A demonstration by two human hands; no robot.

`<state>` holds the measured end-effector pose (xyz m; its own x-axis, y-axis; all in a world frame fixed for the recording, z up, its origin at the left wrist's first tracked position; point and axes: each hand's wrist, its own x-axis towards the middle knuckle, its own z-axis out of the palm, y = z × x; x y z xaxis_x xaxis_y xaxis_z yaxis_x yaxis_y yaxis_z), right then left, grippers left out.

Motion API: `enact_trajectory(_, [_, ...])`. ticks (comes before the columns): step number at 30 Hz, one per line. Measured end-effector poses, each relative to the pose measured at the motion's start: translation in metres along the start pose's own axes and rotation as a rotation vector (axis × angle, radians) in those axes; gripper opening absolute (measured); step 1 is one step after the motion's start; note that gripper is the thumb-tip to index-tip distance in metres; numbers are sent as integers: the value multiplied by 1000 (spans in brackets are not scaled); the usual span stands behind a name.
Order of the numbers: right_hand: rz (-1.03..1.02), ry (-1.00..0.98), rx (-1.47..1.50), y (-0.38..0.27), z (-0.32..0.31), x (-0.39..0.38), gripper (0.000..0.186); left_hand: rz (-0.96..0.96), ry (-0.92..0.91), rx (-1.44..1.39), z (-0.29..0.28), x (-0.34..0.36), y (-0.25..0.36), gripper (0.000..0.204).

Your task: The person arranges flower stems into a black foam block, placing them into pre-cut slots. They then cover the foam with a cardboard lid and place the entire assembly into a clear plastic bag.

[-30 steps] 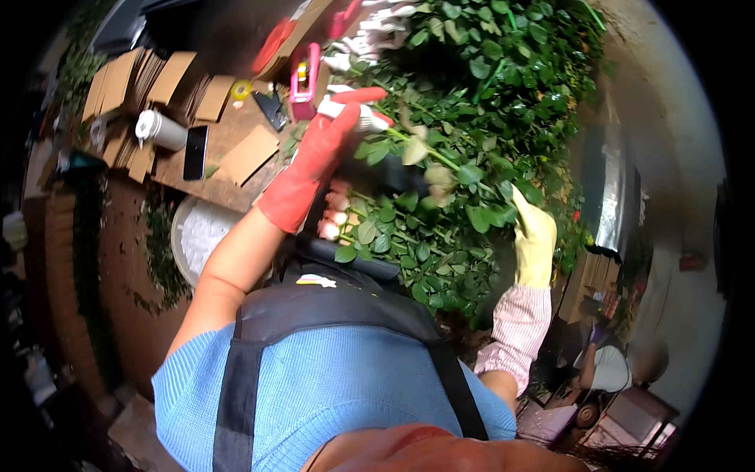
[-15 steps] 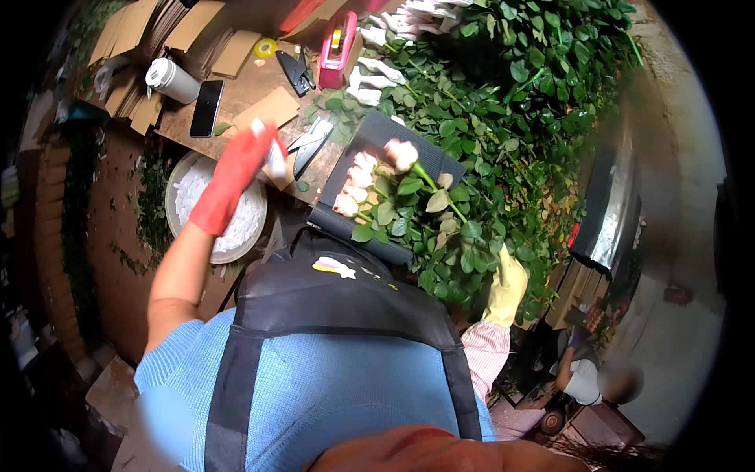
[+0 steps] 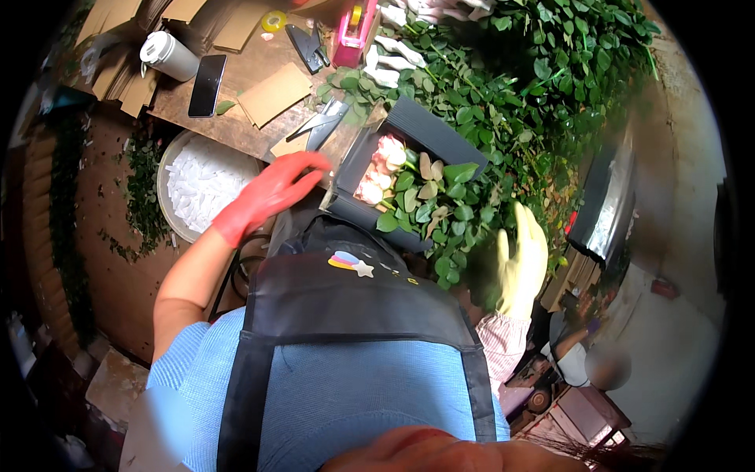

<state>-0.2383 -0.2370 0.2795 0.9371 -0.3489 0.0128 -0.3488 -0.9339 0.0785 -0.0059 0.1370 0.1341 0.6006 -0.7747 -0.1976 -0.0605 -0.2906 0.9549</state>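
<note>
My left hand (image 3: 274, 193), in a red glove, is empty with fingers stretched out. It hovers just left of a dark grey open-sided box (image 3: 439, 132) on the workbench. Pale pink roses (image 3: 379, 175) lie in that box, heads to the left, their leafy stems (image 3: 447, 216) running out to the right. My right hand (image 3: 522, 261), in a pale yellow glove, is beside the stem ends. Its fingers are spread and hold nothing. The stem ends are partly hidden by leaves.
On the bench (image 3: 185, 102) are scissors (image 3: 324, 124), cardboard pieces (image 3: 274, 93), a phone (image 3: 208, 85), a stapler (image 3: 307, 49) and a pink tape dispenser (image 3: 351, 35). A bucket (image 3: 163, 197) of white pieces stands below. Leafy stems (image 3: 550, 55) pile up at the far right.
My left hand has come down and right toward the box; the blurred white piece has left its fingers. My right hand has opened and moved right. The raised rose now lies among the others.
</note>
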Motion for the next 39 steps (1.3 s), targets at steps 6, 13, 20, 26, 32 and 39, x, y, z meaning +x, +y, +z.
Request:
enact_trajectory(6, [-355,-397,322,-105,52,56,25,30,-7,-105,46,66,-32,36])
enact_trajectory(13, [-603,-556,272,-113,105,75,18,11,-142,-230,51,85,-33,61])
enact_trajectory(20, [-477,-581,231,-125,85,73,17,-108,-278,-164,53,94,4,114])
enact_trajectory(26, [-174,-363,264,-126,81,58,22,-54,-244,134,54,94,-2,109])
enact_trajectory(32, [-259,-281,403,-125,125,60,20,-113,-271,185,54,94,-3,118])
enact_trajectory(39, [-277,-373,250,-128,95,60,19,-213,-223,-12,61,108,-16,106])
